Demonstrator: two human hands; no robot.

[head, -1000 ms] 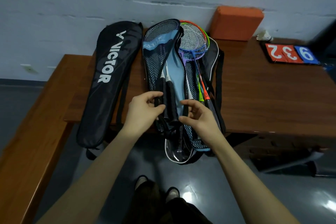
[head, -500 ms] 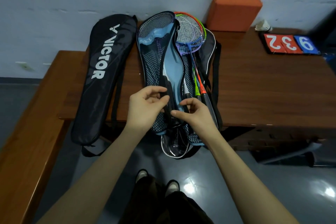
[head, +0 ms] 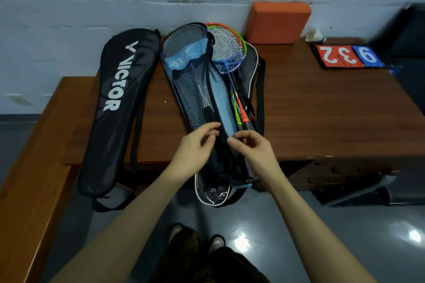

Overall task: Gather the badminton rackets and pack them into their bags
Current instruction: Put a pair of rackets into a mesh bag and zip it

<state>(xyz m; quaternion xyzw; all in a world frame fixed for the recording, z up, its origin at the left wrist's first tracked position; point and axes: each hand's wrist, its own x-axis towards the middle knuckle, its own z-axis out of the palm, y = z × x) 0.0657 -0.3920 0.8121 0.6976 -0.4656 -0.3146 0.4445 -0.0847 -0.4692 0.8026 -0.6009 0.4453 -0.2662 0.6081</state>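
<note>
mesh bag (head: 195,89) lies mid-worktop (head: 322,108), rackets (head: 226,50) at its 2 o'clock. left hand (head: 193,151) grip and right hand (head: 253,149) grip pinch its opening; draw both edges together evenly, handles tucked inside.

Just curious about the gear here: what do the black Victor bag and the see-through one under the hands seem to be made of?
Victor bag: looks like matte woven fabric, probably nylon; soft creases, printed white letters. Mesh bag: black netting with light blue cloth lining; racket strings show through the holes.
</note>
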